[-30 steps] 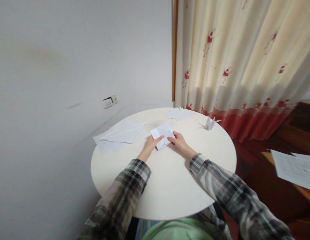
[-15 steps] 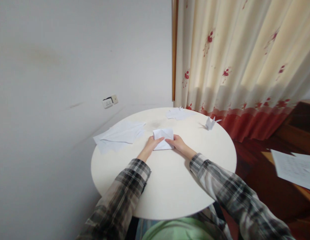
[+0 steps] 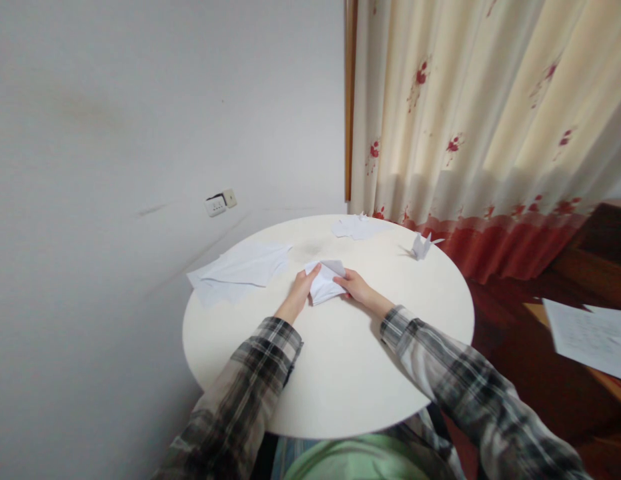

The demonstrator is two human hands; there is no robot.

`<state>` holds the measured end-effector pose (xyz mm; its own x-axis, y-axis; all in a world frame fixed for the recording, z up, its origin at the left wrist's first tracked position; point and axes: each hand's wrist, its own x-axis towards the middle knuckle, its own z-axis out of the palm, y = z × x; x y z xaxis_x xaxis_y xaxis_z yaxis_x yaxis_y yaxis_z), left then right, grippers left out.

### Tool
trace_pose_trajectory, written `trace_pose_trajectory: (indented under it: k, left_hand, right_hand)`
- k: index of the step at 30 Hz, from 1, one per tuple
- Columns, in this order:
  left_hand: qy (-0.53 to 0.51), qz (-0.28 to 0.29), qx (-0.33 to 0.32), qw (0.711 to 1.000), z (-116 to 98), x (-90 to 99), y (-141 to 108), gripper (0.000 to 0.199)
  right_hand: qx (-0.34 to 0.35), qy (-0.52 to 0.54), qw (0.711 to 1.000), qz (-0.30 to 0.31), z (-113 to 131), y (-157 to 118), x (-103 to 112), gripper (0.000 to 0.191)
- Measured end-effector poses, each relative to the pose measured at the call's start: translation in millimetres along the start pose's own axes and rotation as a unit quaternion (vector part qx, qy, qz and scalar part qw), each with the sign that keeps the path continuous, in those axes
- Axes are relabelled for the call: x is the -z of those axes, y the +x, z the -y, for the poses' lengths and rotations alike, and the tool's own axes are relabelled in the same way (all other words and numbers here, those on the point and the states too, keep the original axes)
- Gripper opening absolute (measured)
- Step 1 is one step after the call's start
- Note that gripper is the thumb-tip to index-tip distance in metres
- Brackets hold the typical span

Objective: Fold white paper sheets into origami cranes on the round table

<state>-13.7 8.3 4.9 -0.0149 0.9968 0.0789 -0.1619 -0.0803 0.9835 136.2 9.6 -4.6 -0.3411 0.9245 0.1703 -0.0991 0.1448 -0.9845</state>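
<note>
White folded paper [image 3: 325,285], pinched by the fingers of both hands: left hand [image 3: 299,291] has the left edge, thumb on top; right hand [image 3: 360,289] has the right edge. Two-sided grip probably controls the layers. Paper is over the middle of the round counter [image 3: 340,373]; can't tell if touching. Loose sheets [image 3: 247,265] lie to its left, likely for easy reach. Bird-like paper figure [image 3: 421,247] stands well apart, far right.

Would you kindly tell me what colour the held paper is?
The held paper is white; head view.
</note>
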Motion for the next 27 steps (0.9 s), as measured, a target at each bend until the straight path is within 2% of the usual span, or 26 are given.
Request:
trace_pose_trajectory:
  k: [4,8,15,22,27]
  left_hand:
    - [-0.021,-0.016,0.020,0.999,3,2.0,4,0.046]
    - [-0.057,-0.015,0.034,0.998,3,1.0,5,0.044]
    - [-0.103,-0.005,0.074,0.992,0,-2.8,6,0.046]
    - [-0.096,0.005,0.059,0.994,1,-2.0,5,0.045]
    - [-0.063,0.065,0.021,0.996,-1,0.1,-2,0.040]
  right_hand:
    - [0.022,0.010,1.000,0.018,8,-3,-2,0.020]
    - [0.012,0.009,1.000,0.025,13,-6,-3,0.021]
    - [0.033,0.014,0.999,0.013,4,-3,-3,0.032]
    - [0.038,-0.003,0.999,-0.015,-4,1,0,0.039]
    - [0.032,0.004,0.999,-0.023,-7,4,2,0.034]
